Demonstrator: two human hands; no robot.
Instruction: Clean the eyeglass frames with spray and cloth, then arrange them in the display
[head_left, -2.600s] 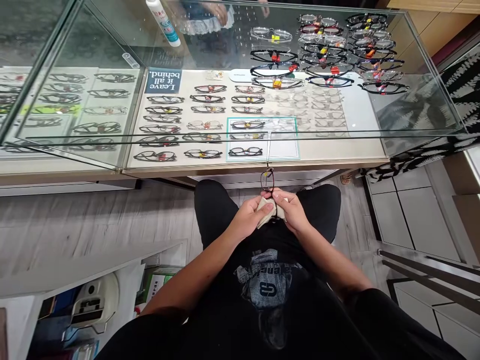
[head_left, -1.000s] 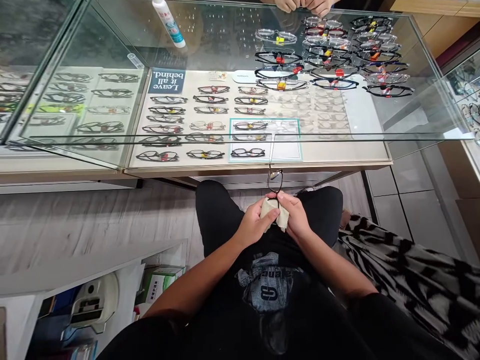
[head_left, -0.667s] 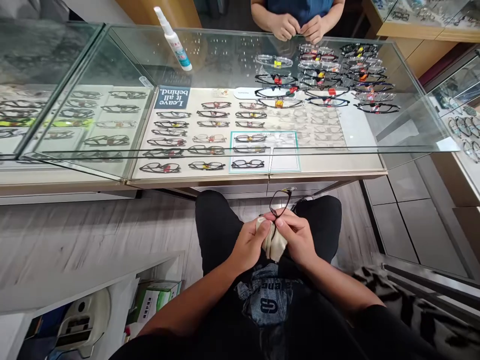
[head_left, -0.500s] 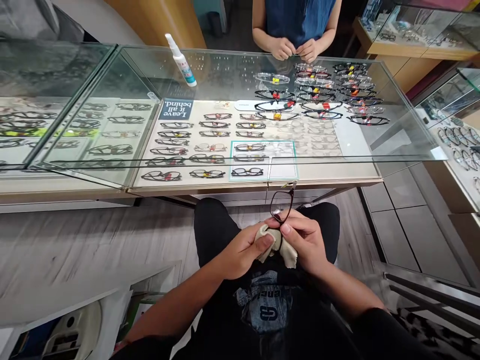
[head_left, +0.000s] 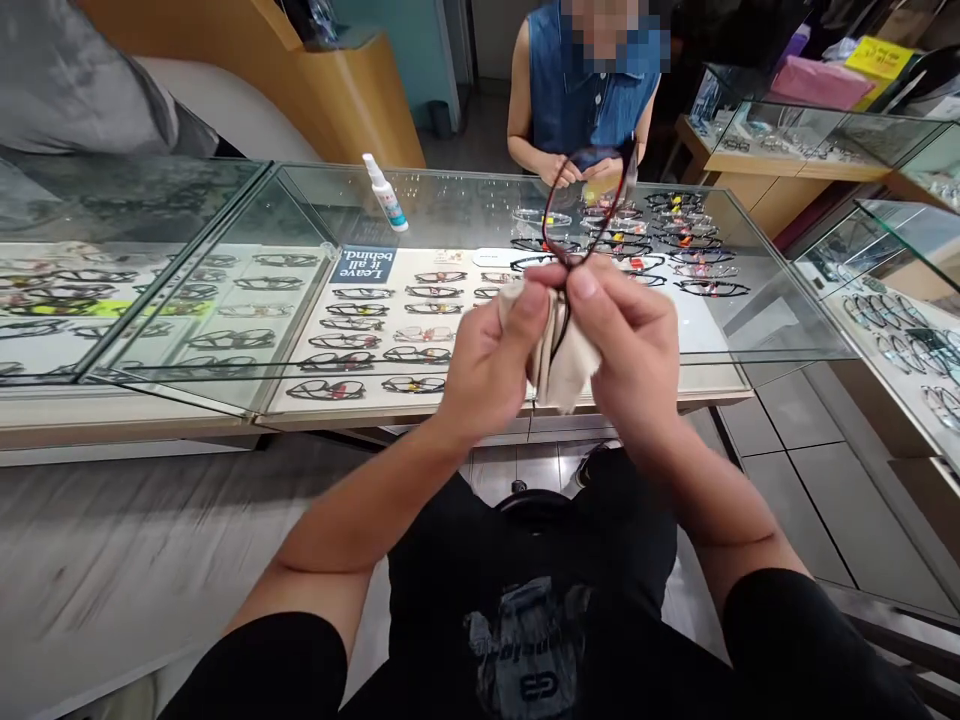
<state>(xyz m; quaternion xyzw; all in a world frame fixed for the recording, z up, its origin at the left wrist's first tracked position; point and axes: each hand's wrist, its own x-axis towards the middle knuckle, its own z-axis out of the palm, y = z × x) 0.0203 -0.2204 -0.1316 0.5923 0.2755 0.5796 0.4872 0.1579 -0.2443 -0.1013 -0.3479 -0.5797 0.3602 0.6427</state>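
Raised in front of me above the counter's near edge, a pair of dark-rimmed eyeglasses (head_left: pixel 546 215) is held between both hands, one lens standing up. My left hand (head_left: pixel 487 365) pinches a cream cleaning cloth (head_left: pixel 566 375) with thumb and fingers beside the bridge of the frame. My right hand (head_left: pixel 634 345) grips the eyeglasses near the bridge, thumb tip close to the left thumb. The cloth hangs down between the palms, and a dark part of the frame runs across it. The other lens is mostly hidden by the cloth and fingers.
A glass display counter (head_left: pixel 465 215) spans the front, with rows of eyeglasses inside and on top. A white spray bottle (head_left: pixel 386 195) stands on the glass at the back left. Across the counter stands a person in a blue sleeveless top (head_left: pixel 544 80). More showcases (head_left: pixel 930 395) line the right.
Both hands have lifted the eyeglasses and cloth from lap height up in front of the counter. The view has tilted upward, showing more of the person opposite.
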